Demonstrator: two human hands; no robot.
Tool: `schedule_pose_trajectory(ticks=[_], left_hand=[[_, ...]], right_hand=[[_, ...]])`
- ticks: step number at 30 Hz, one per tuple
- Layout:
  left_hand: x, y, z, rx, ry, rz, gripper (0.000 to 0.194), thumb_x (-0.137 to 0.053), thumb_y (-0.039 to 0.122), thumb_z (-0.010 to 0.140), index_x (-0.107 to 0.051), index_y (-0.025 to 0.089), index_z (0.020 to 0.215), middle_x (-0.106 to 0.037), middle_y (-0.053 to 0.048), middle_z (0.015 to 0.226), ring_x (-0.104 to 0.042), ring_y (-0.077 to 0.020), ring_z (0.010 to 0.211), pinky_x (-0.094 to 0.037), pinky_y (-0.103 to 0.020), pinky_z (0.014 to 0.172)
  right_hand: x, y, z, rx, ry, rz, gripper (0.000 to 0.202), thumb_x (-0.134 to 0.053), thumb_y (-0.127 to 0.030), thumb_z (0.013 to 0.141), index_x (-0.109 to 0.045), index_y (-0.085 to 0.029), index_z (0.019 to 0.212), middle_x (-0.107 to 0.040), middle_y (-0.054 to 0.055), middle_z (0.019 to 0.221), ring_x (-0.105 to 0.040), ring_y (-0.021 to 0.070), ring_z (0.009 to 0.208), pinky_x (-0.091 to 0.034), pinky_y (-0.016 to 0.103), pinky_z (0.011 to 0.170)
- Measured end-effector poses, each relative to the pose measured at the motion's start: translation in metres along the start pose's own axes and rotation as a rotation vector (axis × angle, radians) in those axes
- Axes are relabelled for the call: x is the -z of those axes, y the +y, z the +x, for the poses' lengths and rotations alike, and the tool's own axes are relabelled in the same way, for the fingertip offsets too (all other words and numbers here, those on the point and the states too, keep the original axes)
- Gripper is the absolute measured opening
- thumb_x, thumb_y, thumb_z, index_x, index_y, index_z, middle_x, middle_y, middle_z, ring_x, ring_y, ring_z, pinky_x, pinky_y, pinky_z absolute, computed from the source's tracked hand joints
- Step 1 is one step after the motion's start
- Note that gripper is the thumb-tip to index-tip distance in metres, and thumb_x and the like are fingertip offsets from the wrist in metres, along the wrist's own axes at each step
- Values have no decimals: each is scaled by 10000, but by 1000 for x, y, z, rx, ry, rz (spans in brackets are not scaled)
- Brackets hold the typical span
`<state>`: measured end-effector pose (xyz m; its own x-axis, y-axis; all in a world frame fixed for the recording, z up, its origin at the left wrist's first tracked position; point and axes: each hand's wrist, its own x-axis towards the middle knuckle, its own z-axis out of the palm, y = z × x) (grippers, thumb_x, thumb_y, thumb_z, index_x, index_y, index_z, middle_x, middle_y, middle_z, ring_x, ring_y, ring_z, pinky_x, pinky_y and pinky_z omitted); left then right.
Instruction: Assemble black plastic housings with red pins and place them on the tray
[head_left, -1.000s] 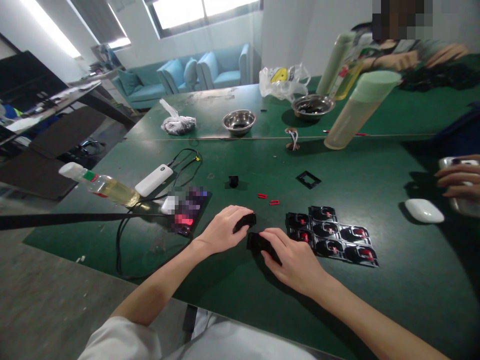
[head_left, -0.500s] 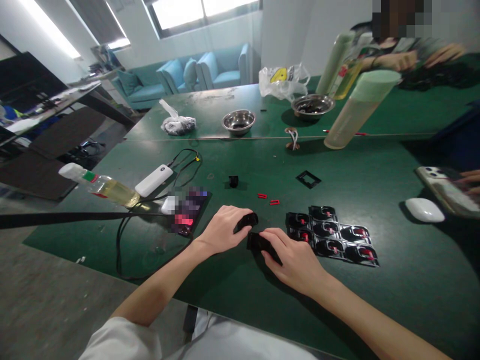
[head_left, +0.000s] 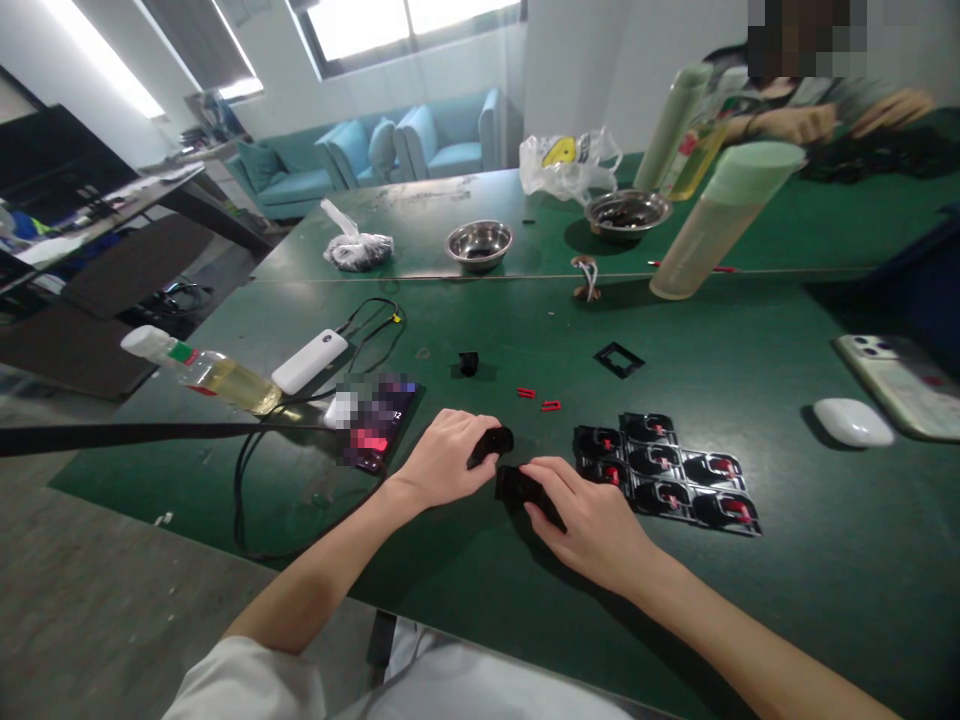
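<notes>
Near the middle of the green table [head_left: 450, 560], my left hand [head_left: 448, 455] is closed around a small black plastic part [head_left: 491, 445]. My right hand [head_left: 589, 515] grips another black plastic part [head_left: 517, 485], a little nearer to me. The two parts are close together but look apart; fingers hide much of both. To the right of my right hand lies a group of several black plastic pieces with red inserts [head_left: 656, 462]. Beyond my hands are two small red clips [head_left: 538, 399], a black block [head_left: 469, 363] and a flat black frame [head_left: 619, 360].
On the left lie a phone [head_left: 390, 420], a white power bank [head_left: 310, 362], cables and a tipped bottle [head_left: 217, 380]. Metal bowls [head_left: 478, 243] and a tall green-capped bottle [head_left: 712, 230] stand farther back. A white mouse-like object [head_left: 853, 421] is at right. Another person sits across the table.
My hands and the black parts stay almost still. At the right edge, another person's fingers have left the phone there. The view shifts very slightly.
</notes>
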<state>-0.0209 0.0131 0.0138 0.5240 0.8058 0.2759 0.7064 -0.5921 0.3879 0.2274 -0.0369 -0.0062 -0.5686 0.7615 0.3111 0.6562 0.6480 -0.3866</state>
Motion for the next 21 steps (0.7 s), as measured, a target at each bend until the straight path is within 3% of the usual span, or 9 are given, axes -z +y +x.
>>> schedule_pose_trajectory(ticks=[13,21], left_hand=[[0,-1,1,40,3,40,207,-687,262,954,-620,205,1141,-723,-68,1111,-667,-267,1052,-507,-425,950],[-1,-1,1,38,-51,80,280,-707,292,962,-608,207,1210,-727,-63,1110,-668,-272,1034,-500,-422,918]], right_hand=[[-2,1,-2,-6,3,0,320,-531,-232,1024,-569,-186,1339,-722,137,1300,-782,232,950,-631,307,680],[-1,0,-1,5,8,-10,318,-537,-229,1028,-560,-175,1341,-723,137,1296,-785,235,924,-629,315,657]])
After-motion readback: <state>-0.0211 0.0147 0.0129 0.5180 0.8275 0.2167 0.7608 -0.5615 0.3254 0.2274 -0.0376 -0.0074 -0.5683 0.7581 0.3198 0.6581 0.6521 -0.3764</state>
